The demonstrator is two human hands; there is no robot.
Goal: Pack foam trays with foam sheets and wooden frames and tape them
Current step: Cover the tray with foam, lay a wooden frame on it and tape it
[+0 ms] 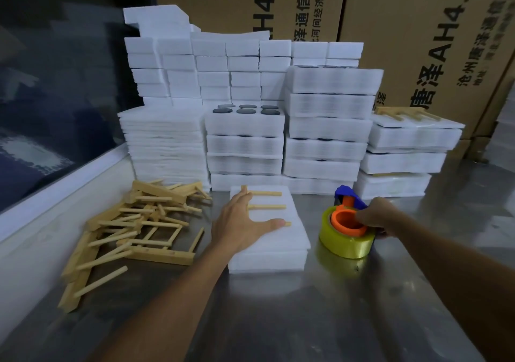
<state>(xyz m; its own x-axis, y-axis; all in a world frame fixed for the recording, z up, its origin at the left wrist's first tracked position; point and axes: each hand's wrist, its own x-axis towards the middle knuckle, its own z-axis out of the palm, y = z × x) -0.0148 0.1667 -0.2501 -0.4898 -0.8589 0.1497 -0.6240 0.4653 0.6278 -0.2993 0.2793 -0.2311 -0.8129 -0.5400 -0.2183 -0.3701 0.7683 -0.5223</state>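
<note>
Left hand (239, 219) flat, fingers splayed on wooden frame (266, 208) atop foam tray (276, 247); right hand (381, 216) grasping glossy yellow tape roll (347, 239)

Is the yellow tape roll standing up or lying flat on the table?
Lying flat. The tape roll rests on its side face on the table, its orange core opening facing up, and the right hand grips it.

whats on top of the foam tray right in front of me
A wooden frame lies on the foam tray, three dowels pointing right. The left hand rests flat over its left part, hiding the crossbar there. What is inside the tray cannot be seen.
</note>
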